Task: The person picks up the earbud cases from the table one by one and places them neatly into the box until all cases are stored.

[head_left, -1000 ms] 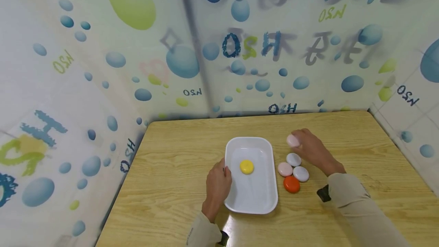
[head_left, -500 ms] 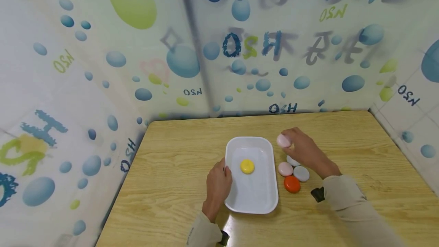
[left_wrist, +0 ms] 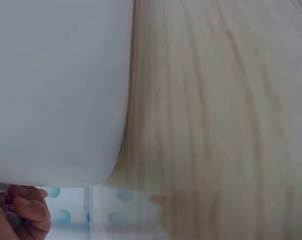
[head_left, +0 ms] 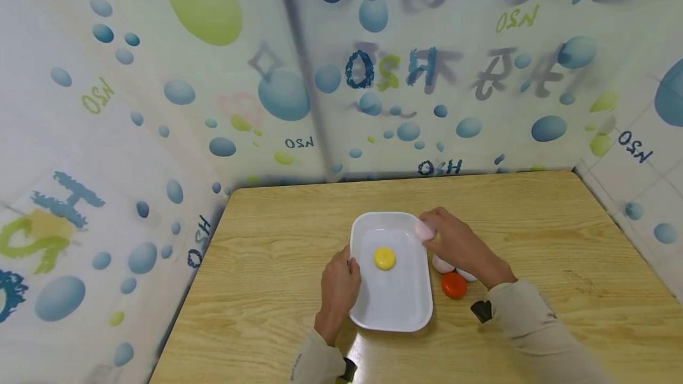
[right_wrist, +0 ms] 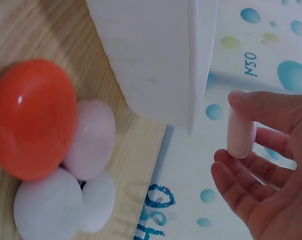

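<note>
A white rectangular tray [head_left: 392,310] stands on the table, with a glossy yellow disc [head_left: 384,258] lying inside it. My left hand [head_left: 340,286] grips the tray's left side, thumb over the rim; in the left wrist view the tray's wall [left_wrist: 55,100] hides most of that hand. Above the tray's far right corner, my right hand [head_left: 461,246] pinches a pale pink disc [right_wrist: 241,132] between thumb and fingers, held on edge. Below that hand lie an orange-red disc [right_wrist: 33,120], another pale pink disc [right_wrist: 93,140] and two white discs [right_wrist: 48,205], partly hidden in the head view.
The wooden table [head_left: 277,242] reaches back to a wall [head_left: 256,58] printed with blue and green bubbles and lettering. Similar side walls [head_left: 640,153] stand left and right. The loose discs sit close together just right of the tray.
My right hand has moved left with the pale pink disc, from beyond the loose discs to the tray's far right corner. The left hand and the tray have stayed put.
</note>
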### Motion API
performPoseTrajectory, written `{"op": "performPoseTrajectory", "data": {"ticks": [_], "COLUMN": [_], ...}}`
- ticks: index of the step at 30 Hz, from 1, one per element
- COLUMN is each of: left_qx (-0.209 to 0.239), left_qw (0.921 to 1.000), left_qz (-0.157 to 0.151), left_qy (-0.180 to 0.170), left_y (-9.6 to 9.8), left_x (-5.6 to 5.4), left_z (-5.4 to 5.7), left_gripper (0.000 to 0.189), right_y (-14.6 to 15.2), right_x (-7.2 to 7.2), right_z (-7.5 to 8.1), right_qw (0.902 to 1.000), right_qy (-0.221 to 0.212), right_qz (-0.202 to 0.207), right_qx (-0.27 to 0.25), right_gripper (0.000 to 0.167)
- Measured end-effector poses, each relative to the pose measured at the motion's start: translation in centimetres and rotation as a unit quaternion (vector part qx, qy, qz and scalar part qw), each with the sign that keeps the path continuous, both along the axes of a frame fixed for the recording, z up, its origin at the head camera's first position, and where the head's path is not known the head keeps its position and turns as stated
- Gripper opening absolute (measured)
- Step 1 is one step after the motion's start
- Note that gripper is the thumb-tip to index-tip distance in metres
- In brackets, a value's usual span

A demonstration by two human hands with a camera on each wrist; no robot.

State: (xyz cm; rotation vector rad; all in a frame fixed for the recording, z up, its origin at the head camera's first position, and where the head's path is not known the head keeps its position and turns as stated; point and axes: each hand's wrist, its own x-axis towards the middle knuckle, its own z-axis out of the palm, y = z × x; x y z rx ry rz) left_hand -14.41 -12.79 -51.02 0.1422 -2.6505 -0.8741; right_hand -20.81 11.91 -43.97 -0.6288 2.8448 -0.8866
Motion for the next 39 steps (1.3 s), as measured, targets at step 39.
{"op": "performPoseTrajectory", "data": {"ticks": [39], "left_qx": [0.007], "left_qw": [0.9999], "left_qz": [0.002], "left_qy": [-0.009], "left_y": [-0.1], "left_x": [0.0], "left_z": [0.0], "left_gripper": [0.030], "right_y": [-5.4], "right_x": [3.2], "right_z": [-3.4], "right_qw": [0.9754], "right_qy": [0.051], "right_qz": [0.206], "right_qx": [0.059], "right_gripper": [0.029]}}
